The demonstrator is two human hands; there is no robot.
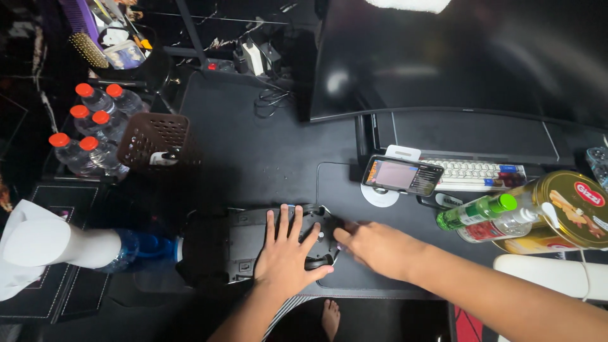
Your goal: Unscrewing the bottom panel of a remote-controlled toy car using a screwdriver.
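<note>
phone (pixel 401 175) and bottle (pixel 476 211) near right hand (pixel 380 248)

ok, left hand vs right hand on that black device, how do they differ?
The left hand lies flat on top of the black device, fingers spread; the right hand comes in from the right side, fingers together, only its fingertips at the device's edge. The left hand is sharp; the right hand is blurred. Both are bare and holding nothing, over the dark desk mat.
</note>
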